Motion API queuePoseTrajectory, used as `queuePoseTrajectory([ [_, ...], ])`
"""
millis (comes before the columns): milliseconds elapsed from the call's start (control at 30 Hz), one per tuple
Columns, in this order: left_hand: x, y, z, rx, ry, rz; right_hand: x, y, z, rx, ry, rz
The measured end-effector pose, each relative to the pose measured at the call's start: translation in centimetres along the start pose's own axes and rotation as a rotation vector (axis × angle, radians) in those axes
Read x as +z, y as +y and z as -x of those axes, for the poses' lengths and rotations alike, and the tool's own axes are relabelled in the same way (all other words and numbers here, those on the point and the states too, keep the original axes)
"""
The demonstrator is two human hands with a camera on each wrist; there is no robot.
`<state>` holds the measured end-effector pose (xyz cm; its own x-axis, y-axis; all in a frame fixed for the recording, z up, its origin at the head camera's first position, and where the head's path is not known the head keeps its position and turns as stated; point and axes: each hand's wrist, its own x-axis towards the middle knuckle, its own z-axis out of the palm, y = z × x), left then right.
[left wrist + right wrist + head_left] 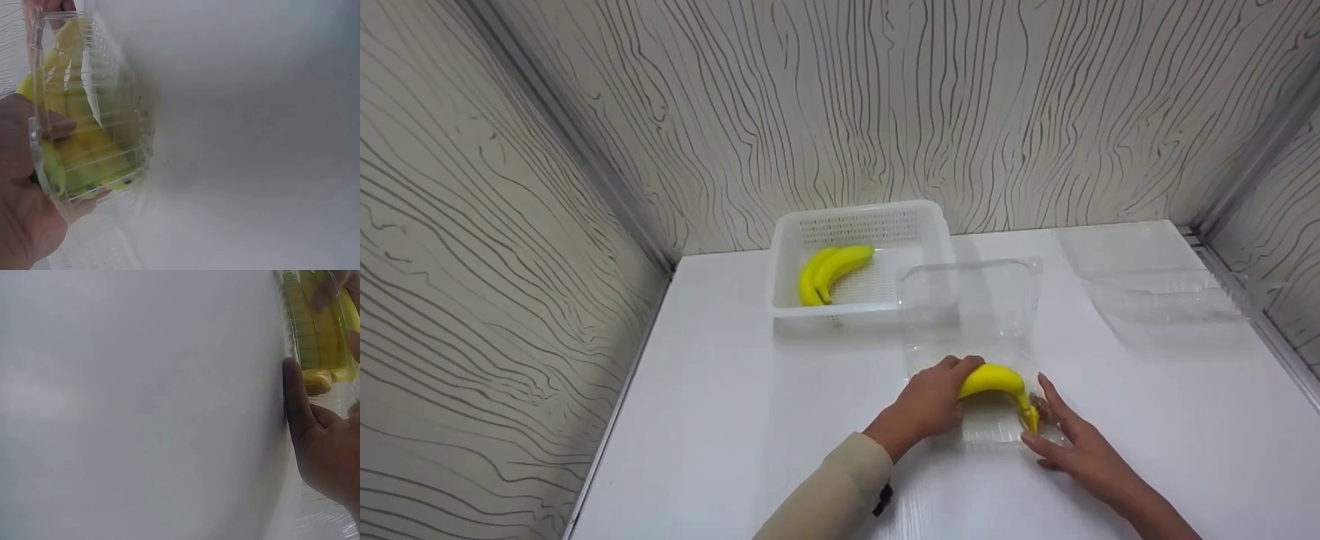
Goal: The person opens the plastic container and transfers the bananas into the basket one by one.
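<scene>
A bunch of yellow bananas (994,379) lies in the base of a clear plastic clamshell box (997,437), whose raised lid (997,300) stands at the far side. My left hand (931,397) grips the bunch at its left end, the thumb reaching over the bananas (93,149) in the left wrist view. At the stem end, my right hand (1076,448) spreads its thumb and fingers around the box's right end. In the right wrist view, one straight finger (296,391) lies along the table beside the box.
A white perforated basket (859,308) with more bananas (840,266) stands behind, against the patterned wall (840,112). Another clear clamshell box (1177,304) sits open at the right back of the white table (690,420).
</scene>
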<state>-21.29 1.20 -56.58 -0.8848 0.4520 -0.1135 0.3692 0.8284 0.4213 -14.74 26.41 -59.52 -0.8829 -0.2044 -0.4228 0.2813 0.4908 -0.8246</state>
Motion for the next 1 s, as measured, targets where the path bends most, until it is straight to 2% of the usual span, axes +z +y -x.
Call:
queuePoseTrajectory([
  [267, 0.11, 0.12, 0.00, -0.017, -0.001, -0.002, -0.01, 0.05, 0.00, -0.005, -0.003, -0.019],
  [667, 0.16, -0.29, 0.01, 0.035, 0.026, -0.032, 0.03, 0.09, -0.07, 0.002, 0.003, -0.001],
  [833, 0.01, -0.53, -0.05, 0.057, 0.023, 0.074, 0.03, 0.22, -0.15, 0.018, -0.002, 0.003],
  [1000, -0.40, -0.45, -0.31, 0.023, -0.030, 0.218, -0.16, 0.18, -0.16, 0.023, -0.003, 0.013],
])
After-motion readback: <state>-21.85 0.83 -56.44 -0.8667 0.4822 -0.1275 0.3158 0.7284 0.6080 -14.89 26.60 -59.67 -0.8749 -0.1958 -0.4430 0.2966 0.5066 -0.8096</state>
